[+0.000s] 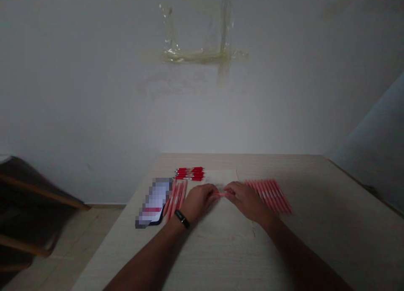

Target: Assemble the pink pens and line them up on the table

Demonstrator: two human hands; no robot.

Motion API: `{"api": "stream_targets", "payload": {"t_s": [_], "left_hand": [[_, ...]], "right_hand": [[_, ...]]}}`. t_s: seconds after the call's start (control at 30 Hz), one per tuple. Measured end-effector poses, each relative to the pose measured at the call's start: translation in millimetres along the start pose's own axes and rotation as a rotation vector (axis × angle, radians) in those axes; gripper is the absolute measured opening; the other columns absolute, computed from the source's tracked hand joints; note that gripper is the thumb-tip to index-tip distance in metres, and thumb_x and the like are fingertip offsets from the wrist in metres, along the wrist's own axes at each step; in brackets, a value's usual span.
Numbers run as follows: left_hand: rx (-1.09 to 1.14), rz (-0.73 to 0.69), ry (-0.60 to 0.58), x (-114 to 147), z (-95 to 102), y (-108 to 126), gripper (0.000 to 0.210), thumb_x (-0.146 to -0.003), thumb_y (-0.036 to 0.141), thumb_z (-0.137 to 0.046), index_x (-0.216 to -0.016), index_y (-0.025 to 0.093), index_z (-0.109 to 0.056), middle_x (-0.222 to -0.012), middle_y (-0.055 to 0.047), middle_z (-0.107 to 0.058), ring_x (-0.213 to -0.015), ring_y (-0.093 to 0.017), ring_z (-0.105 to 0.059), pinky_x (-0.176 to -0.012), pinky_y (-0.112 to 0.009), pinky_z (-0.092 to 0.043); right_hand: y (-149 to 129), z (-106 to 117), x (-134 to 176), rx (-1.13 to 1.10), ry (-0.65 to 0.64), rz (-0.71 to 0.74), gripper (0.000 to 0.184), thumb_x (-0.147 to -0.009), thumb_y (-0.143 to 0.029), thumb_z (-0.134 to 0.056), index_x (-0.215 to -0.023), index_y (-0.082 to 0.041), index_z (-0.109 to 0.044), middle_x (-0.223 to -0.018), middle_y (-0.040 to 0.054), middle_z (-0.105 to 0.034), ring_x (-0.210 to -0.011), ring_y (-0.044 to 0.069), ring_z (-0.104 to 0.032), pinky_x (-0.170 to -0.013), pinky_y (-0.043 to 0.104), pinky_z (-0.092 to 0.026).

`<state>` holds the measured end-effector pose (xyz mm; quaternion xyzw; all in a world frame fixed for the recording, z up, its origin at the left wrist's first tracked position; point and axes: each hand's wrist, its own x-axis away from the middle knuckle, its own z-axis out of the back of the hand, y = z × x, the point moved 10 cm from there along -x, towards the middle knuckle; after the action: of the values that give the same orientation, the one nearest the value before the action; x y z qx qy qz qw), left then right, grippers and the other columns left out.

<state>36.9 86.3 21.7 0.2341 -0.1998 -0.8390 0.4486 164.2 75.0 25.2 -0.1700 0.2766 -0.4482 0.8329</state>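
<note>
My left hand [200,200], with a black band on its wrist, and my right hand [246,198] meet over a pale sheet [221,223] on the table. Their closed fingers pinch a slim pink pen [222,194] from both ends; most of it is hidden by the fingers. Just left of my left hand lie several pink pens [177,196] side by side. A neat row of several more pink pens [268,196] lies beside my right hand. Beyond my left hand is a small group of red pens [189,173] with silvery tips.
A phone [154,201] with a lit, blurred screen lies at the left of the wooden table [315,240]. The table meets a wall [240,122] with old tape on it. Dark wooden furniture [28,211] stands on the floor at left.
</note>
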Motion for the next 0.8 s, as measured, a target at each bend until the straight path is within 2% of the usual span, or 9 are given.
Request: {"api": "stream_targets", "payload": {"t_s": [0.07, 0.13, 0.2, 0.27, 0.33, 0.43, 0.57, 0.67, 0.8], "left_hand": [[-0.010, 0.000, 0.004, 0.3, 0.1, -1.1, 0.023, -0.093, 0.039, -0.056, -0.093, 0.020, -0.070, -0.089, -0.004, -0.071, -0.080, -0.018, -0.062, -0.067, -0.024, -0.040], [-0.017, -0.005, 0.007, 0.6, 0.3, -1.7, 0.021, -0.093, 0.038, -0.056, -0.093, 0.021, -0.070, -0.089, -0.004, -0.071, -0.080, -0.018, -0.062, -0.068, -0.024, -0.040], [-0.019, -0.011, 0.010, 0.7, 0.5, -1.9, 0.021, -0.094, 0.037, -0.056, -0.094, 0.022, -0.070, -0.089, -0.004, -0.071, -0.080, -0.018, -0.062, -0.069, -0.024, -0.041], [-0.015, -0.017, 0.012, 0.3, 0.3, -1.6, 0.020, -0.093, 0.036, -0.057, -0.095, 0.021, -0.071, -0.089, -0.004, -0.071, -0.081, -0.018, -0.062, -0.070, -0.025, -0.041], [-0.007, -0.023, 0.010, -0.2, -0.5, -0.9, 0.020, -0.093, 0.036, -0.058, -0.095, 0.021, -0.071, -0.090, -0.004, -0.071, -0.081, -0.018, -0.062, -0.070, -0.025, -0.041], [0.004, -0.027, 0.001, -0.5, -1.9, 0.2, 0.021, -0.092, 0.038, -0.059, -0.095, 0.021, -0.071, -0.090, -0.004, -0.071, -0.080, -0.017, -0.062, -0.069, -0.024, -0.040], [0.011, -0.023, 0.000, 0.4, -2.1, 0.2, 0.020, -0.091, 0.036, -0.060, -0.100, 0.021, -0.070, -0.088, -0.003, -0.070, -0.078, -0.016, -0.060, -0.067, -0.024, -0.039], [0.006, -0.016, 0.015, 0.6, -0.6, -1.1, 0.019, -0.091, 0.034, -0.059, -0.101, 0.021, -0.069, -0.086, -0.003, -0.069, -0.074, -0.015, -0.059, -0.064, -0.023, -0.037], [0.002, -0.013, 0.021, 0.1, -0.3, -0.9, 0.016, -0.090, 0.029, -0.058, -0.098, 0.019, -0.067, -0.080, -0.002, -0.067, -0.070, -0.015, -0.057, -0.062, -0.023, -0.036]], "right_hand": [[-1.3, -4.7, 0.6, 0.031, -0.033, 0.027, 0.024, -0.102, -0.030, -0.043, -0.093, -0.020, -0.063, -0.092, 0.0046, -0.066, -0.089, 0.018, -0.060, -0.081, 0.031, -0.043], [-0.1, -5.7, 0.9, 0.041, -0.029, 0.020, 0.017, -0.099, -0.027, -0.049, -0.091, -0.020, -0.062, -0.089, 0.0038, -0.066, -0.086, 0.018, -0.060, -0.078, 0.030, -0.043], [2.5, -3.3, 1.0, 0.006, 0.008, -0.013, 0.007, -0.093, -0.025, -0.059, -0.097, -0.020, -0.061, -0.094, 0.0034, -0.066, -0.087, 0.018, -0.061, -0.076, 0.029, -0.044], [3.7, -1.8, 1.1, -0.032, 0.032, -0.036, 0.017, -0.092, -0.027, -0.061, -0.107, -0.020, -0.060, -0.101, 0.0042, -0.067, -0.092, 0.018, -0.061, -0.079, 0.029, -0.045], [0.7, -3.4, 0.7, -0.025, 0.013, -0.019, 0.017, -0.097, -0.028, -0.054, -0.110, -0.021, -0.061, -0.104, 0.0051, -0.067, -0.096, 0.018, -0.061, -0.084, 0.030, -0.044], [-7.1, -7.0, 0.2, 0.042, -0.044, 0.043, 0.022, -0.102, -0.027, -0.045, -0.099, -0.020, -0.065, -0.095, 0.0051, -0.067, -0.093, 0.019, -0.061, -0.084, 0.031, -0.043], [-8.0, -2.0, -0.7, 0.060, -0.021, 0.055, 0.011, -0.096, -0.028, -0.057, -0.095, -0.019, -0.063, -0.093, 0.0041, -0.065, -0.089, 0.018, -0.059, -0.079, 0.029, -0.043], [-2.5, 0.6, -1.5, 0.086, 0.004, 0.041, 0.003, -0.089, -0.018, -0.064, -0.091, -0.019, -0.062, -0.092, 0.0031, -0.065, -0.088, 0.018, -0.058, -0.078, 0.029, -0.042], [3.8, -1.0, -1.3, 0.082, -0.013, 0.026, 0.020, -0.083, -0.010, -0.063, -0.101, -0.019, -0.063, -0.098, 0.0030, -0.066, -0.092, 0.018, -0.059, -0.083, 0.029, -0.042]]}}
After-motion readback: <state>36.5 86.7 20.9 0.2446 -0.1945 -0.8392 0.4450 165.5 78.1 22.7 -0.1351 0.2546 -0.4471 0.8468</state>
